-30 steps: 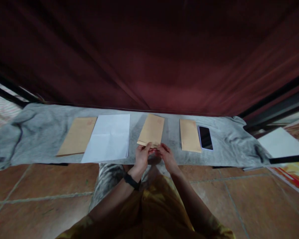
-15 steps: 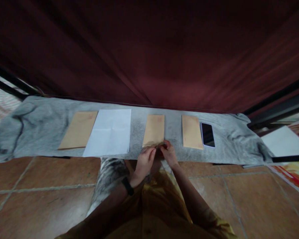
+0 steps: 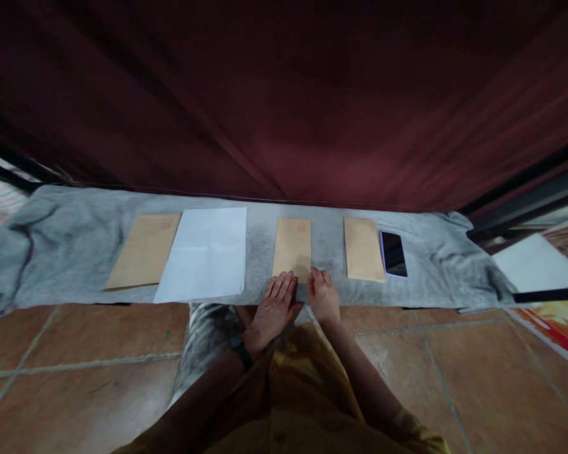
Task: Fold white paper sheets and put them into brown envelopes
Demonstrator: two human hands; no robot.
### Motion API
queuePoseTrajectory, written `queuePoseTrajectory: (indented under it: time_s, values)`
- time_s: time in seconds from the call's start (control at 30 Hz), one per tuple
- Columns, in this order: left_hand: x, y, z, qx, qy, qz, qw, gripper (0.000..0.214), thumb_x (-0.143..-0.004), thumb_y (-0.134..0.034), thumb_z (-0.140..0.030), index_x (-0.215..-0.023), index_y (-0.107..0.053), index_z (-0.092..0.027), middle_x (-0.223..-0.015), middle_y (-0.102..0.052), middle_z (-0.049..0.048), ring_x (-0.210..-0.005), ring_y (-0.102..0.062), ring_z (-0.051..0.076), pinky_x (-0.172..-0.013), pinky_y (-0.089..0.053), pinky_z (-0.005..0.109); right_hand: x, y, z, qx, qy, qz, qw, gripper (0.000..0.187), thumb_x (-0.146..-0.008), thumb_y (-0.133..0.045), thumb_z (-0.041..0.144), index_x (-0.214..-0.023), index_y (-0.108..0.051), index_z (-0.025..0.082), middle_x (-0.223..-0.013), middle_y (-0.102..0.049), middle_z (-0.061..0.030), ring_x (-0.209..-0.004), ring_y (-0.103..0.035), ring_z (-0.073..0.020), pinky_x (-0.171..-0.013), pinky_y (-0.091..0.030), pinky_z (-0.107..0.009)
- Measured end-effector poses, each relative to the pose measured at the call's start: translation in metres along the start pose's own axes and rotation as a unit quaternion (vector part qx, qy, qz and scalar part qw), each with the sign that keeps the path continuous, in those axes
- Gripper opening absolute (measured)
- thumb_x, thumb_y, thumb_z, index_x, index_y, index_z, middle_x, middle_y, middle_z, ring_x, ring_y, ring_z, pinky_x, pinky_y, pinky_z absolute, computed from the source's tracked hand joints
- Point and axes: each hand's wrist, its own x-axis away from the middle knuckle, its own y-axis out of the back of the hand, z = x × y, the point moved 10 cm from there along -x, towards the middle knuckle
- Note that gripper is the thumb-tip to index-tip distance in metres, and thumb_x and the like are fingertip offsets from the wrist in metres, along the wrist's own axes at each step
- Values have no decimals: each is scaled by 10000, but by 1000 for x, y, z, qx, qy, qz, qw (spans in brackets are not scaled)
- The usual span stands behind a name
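Observation:
A brown paper envelope (image 3: 292,243) lies flat on the grey cloth in front of me, a faint red printed mark near its top right corner. My left hand (image 3: 273,307) rests palm down on its near edge, fingers stretched out together and touching the paper. Beside the envelope's near right corner is my right hand (image 3: 324,297), its fingers curled in. Whatever those fingers may hold is hidden or too small to make out.
To the left lie a stack of white paper sheets (image 3: 206,252) and larger-looking brown envelopes (image 3: 144,249). On the right, another brown envelope (image 3: 363,249) sits next to a phone (image 3: 394,254). The grey cloth (image 3: 435,258) covers a narrow surface before a dark red curtain (image 3: 284,113).
Both hands have parted from their pinch at the envelope's near edge. My left hand now lies flat on it, while the right has shifted slightly right. The near edge looks flatter.

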Motion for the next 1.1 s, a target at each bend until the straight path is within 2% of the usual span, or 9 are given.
queuePoseTrajectory:
  time_s: [0.1,0.17,0.27,0.4,0.53,0.7,0.83,0.97,1.1]
  values:
    - [1,-3,2,-4,-6,3,1000,621,-964,-446,-248,-1561,-376,-93,-1626,-385,145,-1545,-280,259,-1271,-260,473,18,-13,34,-28,143,10,989,439,-1059,-369,295,-1436,-541,150,-1402,-625,-144,-1309,-567,-236,-1120,-458,-411]
    - [3,-6,3,-9,-9,8,1000,627,-931,-415,-159,-1548,-386,-53,-1613,-402,167,-1537,-299,246,-1267,-277,452,30,-25,47,-20,190,24,981,492,-1070,-353,306,-1519,-445,128,-1513,-540,-134,-1423,-467,-225,-1202,-374,-434]
    - [5,-9,5,-11,-13,13,1000,642,-911,-395,-118,-1546,-377,-31,-1610,-405,174,-1533,-308,232,-1271,-272,428,40,-35,43,19,183,20,983,543,-1075,-343,319,-1574,-354,106,-1576,-467,-142,-1488,-383,-232,-1236,-317,-462]
    - [8,-7,9,-4,-10,3,1000,631,-962,-428,-239,-1558,-350,-48,-1633,-366,168,-1543,-282,252,-1271,-267,441,44,-38,30,66,174,18,982,559,-1062,-384,345,-1569,-375,110,-1587,-452,-144,-1501,-361,-256,-1230,-316,-469]
    - [14,0,16,-12,0,-8,1000,686,-987,-480,-399,-1555,-342,-42,-1637,-344,199,-1551,-254,286,-1259,-286,466,43,-31,18,96,157,11,983,556,-1059,-399,334,-1561,-386,94,-1596,-435,-150,-1492,-371,-265,-1222,-316,-468]
    - [20,7,23,-33,17,-11,999,699,-1000,-466,-442,-1554,-337,-35,-1633,-345,206,-1555,-243,291,-1264,-264,484,44,-22,12,95,150,-1,984,548,-1066,-377,343,-1558,-393,103,-1591,-443,-148,-1473,-399,-267,-1216,-319,-471]
    - [13,11,14,-23,27,-26,999,721,-993,-482,-464,-1542,-352,-15,-1627,-351,219,-1553,-245,303,-1263,-263,487,45,-20,12,99,149,-6,984,553,-1061,-386,346,-1549,-405,85,-1586,-448,-162,-1476,-391,-273,-1214,-324,-471]
    - [0,8,-5,1,-7,-20,1000,638,-1008,-463,-393,-1553,-365,-78,-1630,-377,158,-1545,-279,259,-1267,-273,439,45,-20,11,100,152,-19,983,531,-1064,-345,287,-1553,-398,87,-1585,-451,-156,-1481,-385,-264,-1218,-323,-482]
    - [-2,7,-5,9,-12,-15,1000,580,-1015,-438,-364,-1532,-412,-101,-1623,-397,139,-1535,-308,249,-1271,-269,436,47,-18,6,99,156,-26,982,525,-1065,-329,275,-1550,-405,90,-1578,-462,-156,-1477,-395,-263,-1222,-320,-482]
